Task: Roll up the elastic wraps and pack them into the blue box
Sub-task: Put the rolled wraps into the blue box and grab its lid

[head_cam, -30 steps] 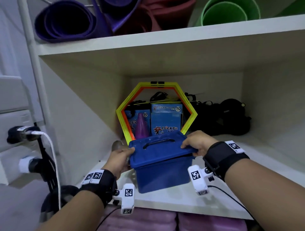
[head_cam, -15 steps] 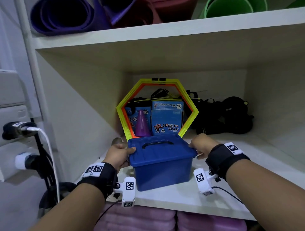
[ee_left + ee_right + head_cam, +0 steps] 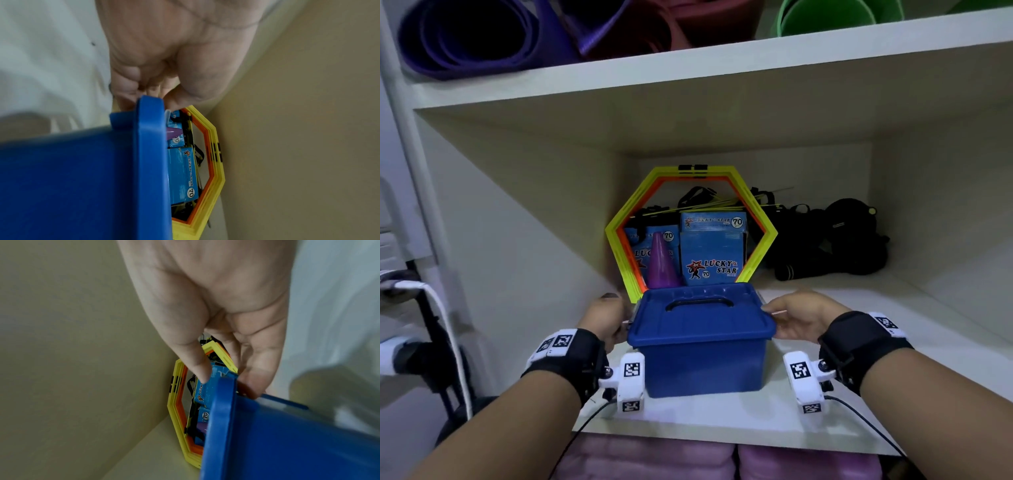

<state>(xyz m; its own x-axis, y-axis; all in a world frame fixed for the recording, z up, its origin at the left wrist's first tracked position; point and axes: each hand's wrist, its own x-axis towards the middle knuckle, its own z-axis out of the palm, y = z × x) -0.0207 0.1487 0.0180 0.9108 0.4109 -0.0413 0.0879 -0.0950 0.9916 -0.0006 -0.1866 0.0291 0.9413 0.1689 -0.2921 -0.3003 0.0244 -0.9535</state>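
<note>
Blue box (image 3: 703,363) lidded on shelf (image 3: 893,329), left hand (image 3: 604,318), right hand (image 3: 799,317) at lid rim

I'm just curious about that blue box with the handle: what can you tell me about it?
The blue box looks like smooth plastic, with a matching lid closed on top and a dark handle folded flat in the lid's recess. It stands upright near the shelf's front edge. The left hand and right hand touch its lid's side edges.

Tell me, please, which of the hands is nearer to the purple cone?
Left. The left hand is at the box's near-left side, diagonally below the purple cone; the right hand is across the box.
</note>
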